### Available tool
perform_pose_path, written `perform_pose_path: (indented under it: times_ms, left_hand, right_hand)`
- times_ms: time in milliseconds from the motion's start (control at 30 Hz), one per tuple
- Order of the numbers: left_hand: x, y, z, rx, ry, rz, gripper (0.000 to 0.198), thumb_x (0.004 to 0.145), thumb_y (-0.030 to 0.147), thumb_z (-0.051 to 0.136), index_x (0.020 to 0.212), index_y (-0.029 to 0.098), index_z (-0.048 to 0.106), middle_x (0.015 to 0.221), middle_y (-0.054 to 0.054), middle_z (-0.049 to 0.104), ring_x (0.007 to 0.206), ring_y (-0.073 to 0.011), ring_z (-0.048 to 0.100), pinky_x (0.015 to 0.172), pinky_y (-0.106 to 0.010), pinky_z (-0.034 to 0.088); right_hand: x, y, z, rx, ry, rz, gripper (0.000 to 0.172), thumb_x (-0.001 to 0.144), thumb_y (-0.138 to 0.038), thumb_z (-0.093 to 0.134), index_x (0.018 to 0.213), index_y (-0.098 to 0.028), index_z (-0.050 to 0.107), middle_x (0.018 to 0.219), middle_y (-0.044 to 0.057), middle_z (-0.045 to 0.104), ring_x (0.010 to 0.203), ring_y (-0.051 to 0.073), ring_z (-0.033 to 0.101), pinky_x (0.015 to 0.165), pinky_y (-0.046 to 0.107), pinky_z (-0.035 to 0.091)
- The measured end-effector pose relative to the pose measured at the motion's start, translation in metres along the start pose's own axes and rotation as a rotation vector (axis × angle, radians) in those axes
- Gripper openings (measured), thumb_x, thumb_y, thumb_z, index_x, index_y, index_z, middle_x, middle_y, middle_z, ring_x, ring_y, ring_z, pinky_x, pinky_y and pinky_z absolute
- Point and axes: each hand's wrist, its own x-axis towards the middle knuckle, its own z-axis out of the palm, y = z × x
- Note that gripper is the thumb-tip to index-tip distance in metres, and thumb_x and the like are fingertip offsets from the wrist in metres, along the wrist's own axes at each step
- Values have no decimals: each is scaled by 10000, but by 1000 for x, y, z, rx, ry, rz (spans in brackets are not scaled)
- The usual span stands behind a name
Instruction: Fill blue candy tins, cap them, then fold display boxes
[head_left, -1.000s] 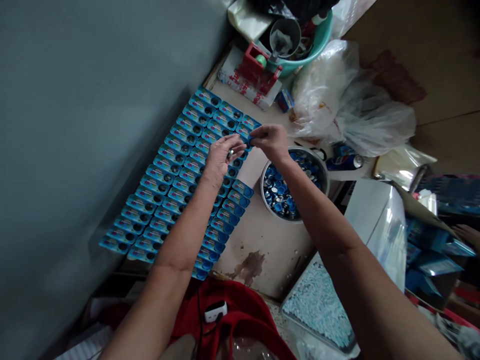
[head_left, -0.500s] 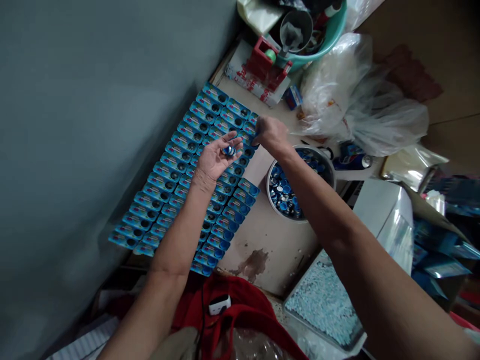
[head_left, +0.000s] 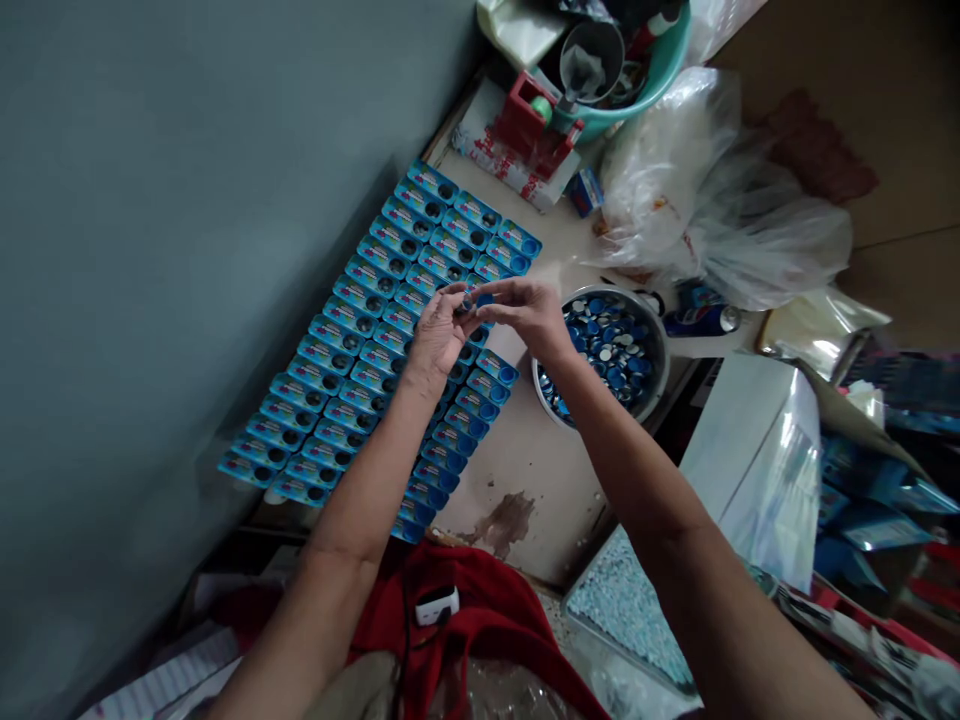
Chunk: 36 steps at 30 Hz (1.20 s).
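Note:
My left hand (head_left: 433,345) is cupped palm up over rows of blue printed cards, its fingers curled round a few small round blue-and-silver caps (head_left: 466,300). The fingertips of my right hand (head_left: 529,312) meet them from the right, pinching at the caps; the fingers partly cover what they grip. The blue cards (head_left: 349,312) lie in slanting rows along the wall. Many have a dark round spot at one end, while those in the right row (head_left: 478,403) show a blue disc there. A round tub (head_left: 664,375) right of the cards holds many loose blue and silver caps (head_left: 607,350).
A red tape dispenser (head_left: 525,115) and a teal basin (head_left: 671,75) full of odds and ends stand at the back. Clear plastic bags (head_left: 675,180) and a dark blue can (head_left: 701,320) are at the right. A tray of pale blue bits (head_left: 630,610) sits at lower right.
My right hand has drawn back from the upper right cards to the fingertips of my left hand. A blue disc now shows on the card it was over. My left hand has shifted slightly right.

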Motion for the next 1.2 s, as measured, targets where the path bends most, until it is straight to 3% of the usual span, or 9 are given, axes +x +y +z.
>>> perform_pose_path:
  times_ms: [133,233,400,567,733,833,933,1067,1200]
  left_hand:
    - [-7,12,-5,43,10,43,208,956,304,786,955,215,597,945,-41,808,947,-182,807,897,-285,614]
    - [-8,16,-7,110,39,70,234,973,353,786,923,213,606,952,-32,820,845,-133,778,755,-194,563]
    - [-5,14,-10,102,15,55,162,1002,280,772,932,198,650,980,-31,828,756,-83,707,738,-164,547]
    - [-5,13,-15,30,-78,-16,81,991,87,736,941,138,696,896,-29,786,797,-82,751,899,-208,610]
    - [-16,18,-14,41,11,-25,132,933,122,824,905,144,697,813,-8,752,809,-113,779,874,-213,624]
    - [-17,16,-15,32,41,-10,155,909,124,847,872,147,699,797,5,754,754,-95,754,823,-199,618]
    - [-13,7,-15,21,30,-18,197,840,128,916,867,149,722,795,24,758,713,-77,726,777,-177,609]
    - [-11,-4,-13,-30,45,-79,183,859,112,899,825,143,722,759,28,745,660,-76,710,714,-184,613]
    - [-12,-2,-19,-21,116,-22,167,880,115,880,817,153,730,775,7,760,684,-84,739,599,-143,555]
  right_hand:
    - [8,9,-20,-101,129,37,299,728,-328,674,965,-204,809,658,-27,620,643,170,577,650,305,477]
    - [17,15,-17,-367,214,1,278,713,-239,665,959,-208,789,704,-11,668,701,201,637,714,333,520]
    - [45,28,-10,-795,159,9,106,714,-197,765,782,-245,700,908,74,757,904,302,709,849,428,565]
    - [91,39,-22,-757,84,-4,326,709,-425,911,711,-264,628,768,41,680,920,334,718,775,427,580]
    - [79,9,-12,-801,20,27,274,641,-204,923,723,-250,665,818,52,715,913,317,707,805,413,561]
    - [41,-7,1,-579,-54,-132,177,772,-243,838,940,-248,783,918,40,749,879,243,696,809,358,554]
    - [9,-10,9,-251,-146,-247,321,798,-402,865,1065,-231,819,951,36,739,844,195,664,776,318,546]
    - [-3,1,5,-38,-111,-178,456,675,-507,943,989,-194,837,849,16,696,773,174,633,734,314,540]
    - [0,16,-9,116,-63,-14,453,806,-479,773,1146,-185,825,792,-4,695,744,173,670,794,351,596]
